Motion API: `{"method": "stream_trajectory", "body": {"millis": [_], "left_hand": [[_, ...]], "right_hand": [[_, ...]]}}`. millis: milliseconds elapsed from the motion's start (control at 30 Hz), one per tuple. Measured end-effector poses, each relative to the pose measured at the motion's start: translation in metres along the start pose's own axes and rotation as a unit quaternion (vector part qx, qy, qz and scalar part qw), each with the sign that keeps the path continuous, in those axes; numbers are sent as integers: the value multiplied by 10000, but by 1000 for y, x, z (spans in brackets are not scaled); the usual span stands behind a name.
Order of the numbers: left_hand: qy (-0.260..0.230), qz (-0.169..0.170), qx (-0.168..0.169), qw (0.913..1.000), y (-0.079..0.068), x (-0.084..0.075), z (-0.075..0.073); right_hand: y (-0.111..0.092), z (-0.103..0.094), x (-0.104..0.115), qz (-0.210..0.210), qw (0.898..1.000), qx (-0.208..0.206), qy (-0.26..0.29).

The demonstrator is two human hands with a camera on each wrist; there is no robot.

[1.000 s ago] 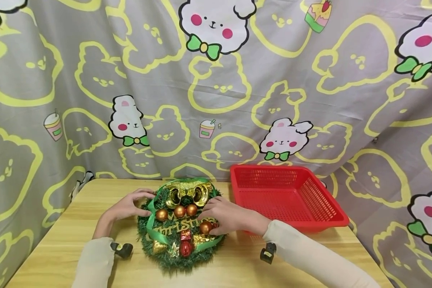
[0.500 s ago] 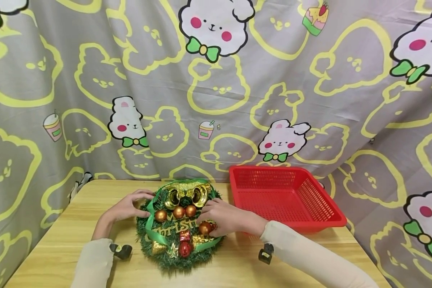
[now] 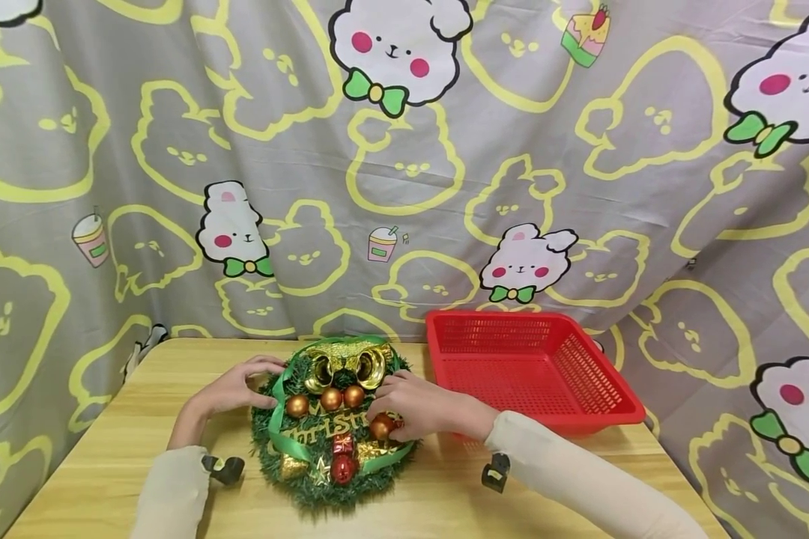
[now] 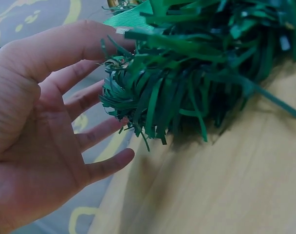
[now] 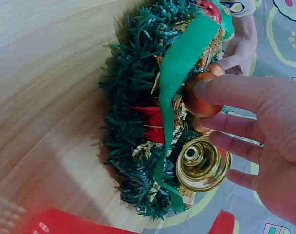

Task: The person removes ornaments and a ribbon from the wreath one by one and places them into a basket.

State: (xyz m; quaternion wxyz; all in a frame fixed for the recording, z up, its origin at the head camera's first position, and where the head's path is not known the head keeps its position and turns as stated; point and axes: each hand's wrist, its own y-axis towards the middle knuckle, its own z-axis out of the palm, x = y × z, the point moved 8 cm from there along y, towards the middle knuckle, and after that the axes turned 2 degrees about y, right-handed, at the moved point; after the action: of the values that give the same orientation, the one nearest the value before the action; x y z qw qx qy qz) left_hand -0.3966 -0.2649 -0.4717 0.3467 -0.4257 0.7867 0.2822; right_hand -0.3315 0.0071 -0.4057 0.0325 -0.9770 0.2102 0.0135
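Note:
A green tinsel Christmas wreath (image 3: 310,494) lies on the table, trimmed with gold bells (image 3: 371,367), orange balls (image 3: 332,398), a red ball (image 3: 343,469), a green ribbon (image 3: 276,408) and gold "Christmas" lettering. My right hand (image 3: 418,404) pinches the orange ball (image 5: 199,105) on the wreath's right side, thumb on its face and fingers beside it and the bell (image 5: 204,163). At the left rim, my left hand (image 3: 232,389) touches the tinsel. In the left wrist view, its fingers (image 4: 97,134) are spread and mostly straight, some tips hidden behind the strands.
A red plastic basket (image 3: 438,318) stands on the wooden table (image 3: 114,434), right of the wreath and behind my right forearm. Behind the table hangs a grey curtain (image 3: 438,187) with cartoon animals. Both cuffs carry a black strap piece (image 3: 495,471).
The view has shifted slightly. Both hands keep their places on the wreath, the right at the orange ball and the left at the rim.

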Motion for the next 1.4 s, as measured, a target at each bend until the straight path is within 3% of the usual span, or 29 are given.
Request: {"method": "stream_trajectory", "body": {"millis": [267, 633, 833, 1200, 1400], "left_hand": [[126, -153, 121, 9997, 1, -4, -1], [74, -48, 107, 9999, 0, -8, 0], [86, -29, 116, 9999, 0, -8, 1], [130, -24, 77, 9999, -1, -11, 2], [227, -47, 54, 9997, -1, -10, 3]], "right_hand": [[1, -5, 0, 32, 9999, 32, 138], [0, -10, -1, 30, 9998, 21, 189], [2, -18, 1, -172, 9997, -39, 182], [-3, -44, -2, -507, 9981, -298, 166], [-16, -63, -15, -150, 9982, -568, -98]]}}
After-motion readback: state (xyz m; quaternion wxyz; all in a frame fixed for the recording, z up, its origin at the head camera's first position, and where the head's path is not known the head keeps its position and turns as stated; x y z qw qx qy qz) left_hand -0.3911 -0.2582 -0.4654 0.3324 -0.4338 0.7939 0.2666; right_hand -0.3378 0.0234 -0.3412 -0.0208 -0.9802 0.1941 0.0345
